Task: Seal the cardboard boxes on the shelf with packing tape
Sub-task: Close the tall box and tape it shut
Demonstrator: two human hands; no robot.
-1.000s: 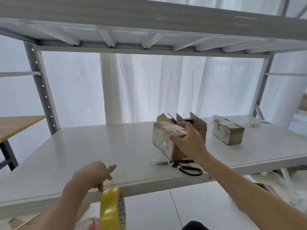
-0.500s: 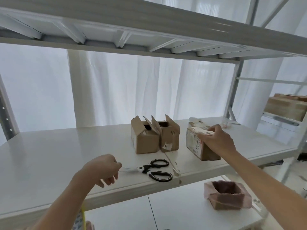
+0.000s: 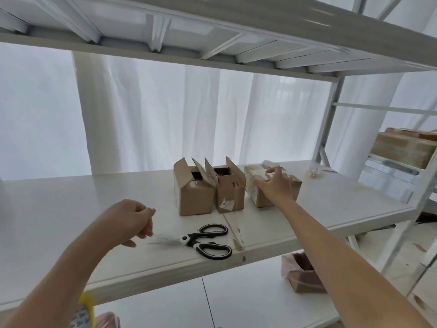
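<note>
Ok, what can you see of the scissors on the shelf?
The scissors lie flat near the front edge of the white shelf, blades closed and pointing left, loops to the right. Handles look black plastic with white inlay, blades bare metal. The left hand is just beside the blade tips; contact cannot be told.

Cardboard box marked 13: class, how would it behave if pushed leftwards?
The brown cardboard box marked 13 probably slides easily on the smooth white shelf. Its upright flaps look floppy. It would likely shove the open brown box beside it.
</note>
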